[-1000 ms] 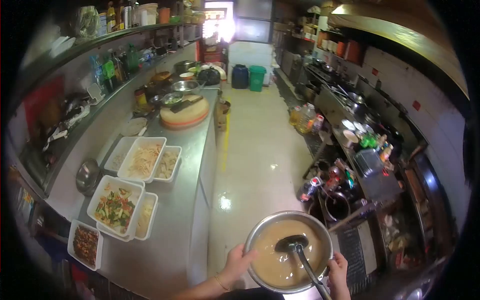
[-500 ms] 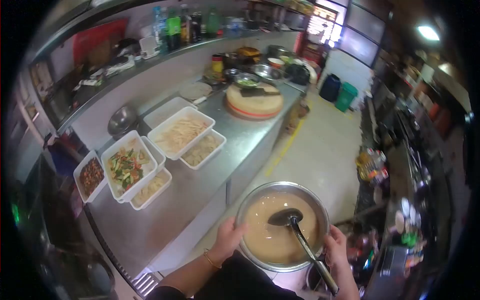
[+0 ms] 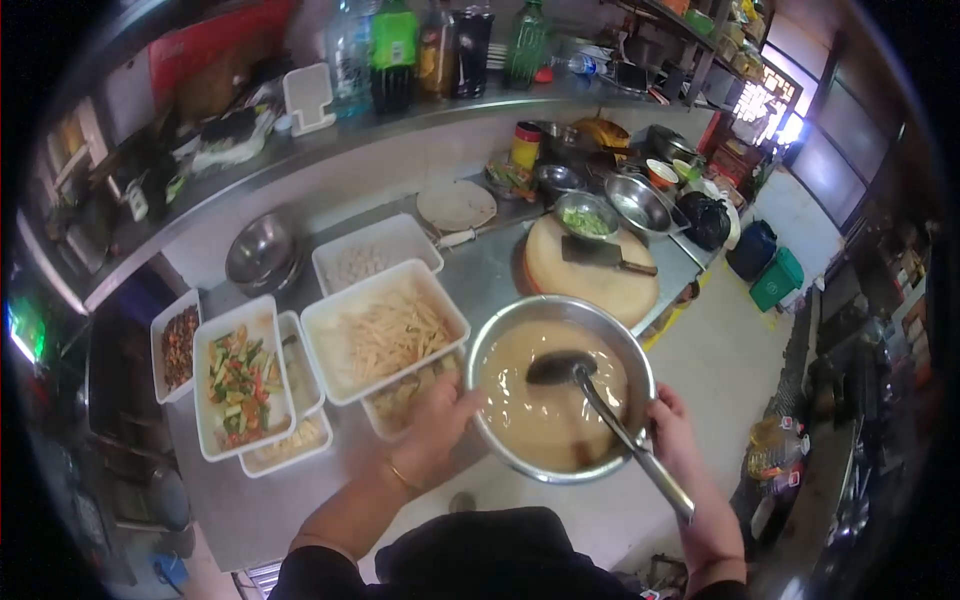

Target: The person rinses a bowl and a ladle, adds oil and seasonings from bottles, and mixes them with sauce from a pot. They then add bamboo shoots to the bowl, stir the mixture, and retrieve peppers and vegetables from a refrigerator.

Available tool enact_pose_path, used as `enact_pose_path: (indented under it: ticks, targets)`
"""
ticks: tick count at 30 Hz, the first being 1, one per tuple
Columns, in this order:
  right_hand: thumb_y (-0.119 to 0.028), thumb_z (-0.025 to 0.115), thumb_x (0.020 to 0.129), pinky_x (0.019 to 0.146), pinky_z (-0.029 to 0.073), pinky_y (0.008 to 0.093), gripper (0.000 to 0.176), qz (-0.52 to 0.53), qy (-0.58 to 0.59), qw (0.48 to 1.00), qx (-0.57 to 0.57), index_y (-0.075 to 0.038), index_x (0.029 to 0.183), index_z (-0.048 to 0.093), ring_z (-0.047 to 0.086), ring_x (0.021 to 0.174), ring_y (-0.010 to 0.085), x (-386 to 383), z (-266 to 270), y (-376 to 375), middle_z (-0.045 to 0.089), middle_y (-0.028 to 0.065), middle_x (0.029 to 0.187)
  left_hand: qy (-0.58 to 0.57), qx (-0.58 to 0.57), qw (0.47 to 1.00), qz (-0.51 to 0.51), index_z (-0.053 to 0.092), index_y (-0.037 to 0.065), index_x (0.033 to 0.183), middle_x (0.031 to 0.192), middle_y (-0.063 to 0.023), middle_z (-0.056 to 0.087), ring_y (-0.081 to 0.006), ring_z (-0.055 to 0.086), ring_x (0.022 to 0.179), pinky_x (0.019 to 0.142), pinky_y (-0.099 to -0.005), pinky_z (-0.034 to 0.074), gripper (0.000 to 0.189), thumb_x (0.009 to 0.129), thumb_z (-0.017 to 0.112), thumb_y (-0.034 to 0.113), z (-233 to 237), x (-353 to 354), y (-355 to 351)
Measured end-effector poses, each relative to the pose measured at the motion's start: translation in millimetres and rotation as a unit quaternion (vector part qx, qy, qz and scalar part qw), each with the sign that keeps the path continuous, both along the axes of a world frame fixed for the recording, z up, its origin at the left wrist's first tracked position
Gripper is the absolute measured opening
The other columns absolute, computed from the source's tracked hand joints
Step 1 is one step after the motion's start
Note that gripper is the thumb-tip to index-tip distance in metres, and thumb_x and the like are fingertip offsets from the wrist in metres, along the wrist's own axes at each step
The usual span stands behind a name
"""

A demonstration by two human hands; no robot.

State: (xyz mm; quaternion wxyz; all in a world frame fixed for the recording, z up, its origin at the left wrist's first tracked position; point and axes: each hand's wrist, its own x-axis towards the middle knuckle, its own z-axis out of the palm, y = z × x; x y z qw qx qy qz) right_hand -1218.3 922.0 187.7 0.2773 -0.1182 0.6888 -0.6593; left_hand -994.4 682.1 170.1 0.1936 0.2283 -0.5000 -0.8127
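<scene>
A round metal bowl (image 3: 480,430) of pale brown liquid is held up in front of me. My left hand (image 3: 437,425) grips its left rim, and my right hand (image 3: 673,425) holds its right side. A ladle (image 3: 615,425) lies in the bowl, its dark head in the liquid and its handle sticking out over the rim near my right hand. Just left of the bowl stands a white tub of pale strips (image 3: 395,335), on the metal counter (image 3: 330,510). Behind the bowl is a round chopping board (image 3: 560,265) with a cleaver (image 3: 605,255) on it.
Tubs of mixed vegetables (image 3: 240,385) and dark bits (image 3: 180,345) stand on the left. Metal bowls (image 3: 262,252) lean by the wall; a bowl of chopped greens (image 3: 587,215) touches the board. Bottles (image 3: 395,55) line the shelf. Oil jugs (image 3: 775,450) stand at right.
The bowl has come closer to the counter, both hands still on its rim. The view has shifted, so the counter, tubs and chopping board appear nearer.
</scene>
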Motion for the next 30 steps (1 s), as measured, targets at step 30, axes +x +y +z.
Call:
enact_pose_path:
  ticks: [30]
  targets:
    - [-0.016,0.058,0.084,0.045,0.041,0.0348,0.025,0.393,0.105,0.910,0.082,-0.002,0.104,0.058,0.053,0.051,0.0211,-442.5,-170.5,-640.7,0.059,0.0099,0.072,-0.203,-0.013,0.933,0.297,0.058,0.017,0.111,0.093,0.0005,0.062,-0.0150,0.058,0.078,0.072,-0.0333,0.045,0.018,0.095,0.055,0.024,-147.6,-303.8,-460.2]
